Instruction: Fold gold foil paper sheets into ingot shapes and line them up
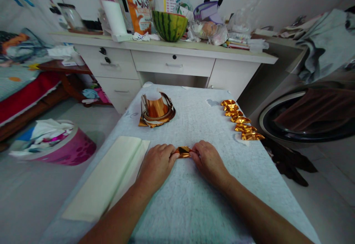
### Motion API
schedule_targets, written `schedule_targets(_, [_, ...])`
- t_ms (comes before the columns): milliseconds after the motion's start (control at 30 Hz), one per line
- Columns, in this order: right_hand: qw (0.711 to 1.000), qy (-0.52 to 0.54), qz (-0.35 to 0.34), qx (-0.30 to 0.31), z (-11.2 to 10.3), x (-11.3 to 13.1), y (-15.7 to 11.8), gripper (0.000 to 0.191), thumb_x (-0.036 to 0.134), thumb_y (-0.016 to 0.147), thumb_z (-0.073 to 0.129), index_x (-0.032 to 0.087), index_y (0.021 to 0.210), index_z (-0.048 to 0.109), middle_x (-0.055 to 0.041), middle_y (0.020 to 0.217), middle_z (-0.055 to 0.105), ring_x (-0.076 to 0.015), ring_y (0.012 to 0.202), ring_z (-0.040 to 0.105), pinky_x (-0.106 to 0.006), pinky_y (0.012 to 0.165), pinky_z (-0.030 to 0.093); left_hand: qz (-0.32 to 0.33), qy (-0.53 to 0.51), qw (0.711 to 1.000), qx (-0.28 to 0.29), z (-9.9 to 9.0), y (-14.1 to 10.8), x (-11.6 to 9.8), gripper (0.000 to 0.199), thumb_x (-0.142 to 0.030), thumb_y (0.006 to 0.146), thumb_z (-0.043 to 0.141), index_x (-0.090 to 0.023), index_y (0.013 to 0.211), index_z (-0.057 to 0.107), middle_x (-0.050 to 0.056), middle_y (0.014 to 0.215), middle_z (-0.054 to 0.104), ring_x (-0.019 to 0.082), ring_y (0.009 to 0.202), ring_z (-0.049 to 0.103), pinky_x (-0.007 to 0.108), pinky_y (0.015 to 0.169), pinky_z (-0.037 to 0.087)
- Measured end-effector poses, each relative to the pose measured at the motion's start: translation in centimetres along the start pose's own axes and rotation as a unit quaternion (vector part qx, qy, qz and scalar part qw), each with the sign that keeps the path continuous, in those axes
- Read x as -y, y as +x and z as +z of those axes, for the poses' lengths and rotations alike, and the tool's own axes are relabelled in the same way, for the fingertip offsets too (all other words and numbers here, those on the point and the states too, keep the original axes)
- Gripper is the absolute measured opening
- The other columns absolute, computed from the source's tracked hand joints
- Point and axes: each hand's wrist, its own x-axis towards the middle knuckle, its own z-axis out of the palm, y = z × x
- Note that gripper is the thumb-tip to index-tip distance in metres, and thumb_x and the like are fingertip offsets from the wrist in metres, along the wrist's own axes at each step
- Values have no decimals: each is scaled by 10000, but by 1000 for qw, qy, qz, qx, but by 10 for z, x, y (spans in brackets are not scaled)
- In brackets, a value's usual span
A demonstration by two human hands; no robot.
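Between my two hands, low over the middle of the cloth-covered table, is a small shiny gold foil piece [183,152]. My left hand [161,162] pinches its left end, and my right hand [208,160] pinches its right end. Several folded gold foil pieces [240,120] lie in a row along the table's right side. A roll of gold foil sheets [157,110] stands at the back left of the table. Beside my left forearm lies a folded cream paper stack [111,173], partly hidden by that arm.
The table [194,114] stands before a white drawer desk [172,64] bearing a watermelon half [170,25], an orange bag [139,7] and a paper roll [115,18]. A pink bin [69,147] is at left, a washing machine [277,103] at right.
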Motion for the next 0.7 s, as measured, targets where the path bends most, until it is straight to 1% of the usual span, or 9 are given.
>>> schedule_targets(200, [1000,12,25,-2,-2,1,1,87,210,873,576,177,795,592,-35,791,603,-170,758,525,-289,721,380,-24,10,1000,-5,-2,2,-4,147,-286,898,532,-200,780,552,25,804,650,185,755,592,303,696,400])
schedule_targets(300, [999,8,33,2,-1,2,2,46,202,861,585,179,821,591,-37,802,614,-177,766,533,-293,718,376,-31,9,999,-2,-3,2,-6,112,-270,898,530,-202,812,553,23,811,656,184,754,599,301,696,403])
schedule_targets(433, [999,2,34,-10,2,1,3,19,202,854,589,185,852,582,-36,807,619,-179,757,533,-291,704,372,-36,8,999,-1,-4,1,-8,76,-258,900,519,-206,855,552,21,817,659,179,754,609,294,697,406])
schedule_targets(633, [999,3,33,-13,2,1,2,27,196,864,573,188,838,571,-36,798,616,-174,743,534,-285,698,374,-38,24,999,-12,-3,0,-9,107,-259,906,493,-203,834,549,27,807,640,176,739,603,287,670,402])
schedule_targets(700, [999,5,36,-13,2,1,2,31,192,865,575,188,834,570,-36,796,616,-174,742,532,-286,701,374,-43,22,999,-11,-3,0,-9,80,-242,901,494,-205,851,544,27,822,637,179,750,603,291,679,407])
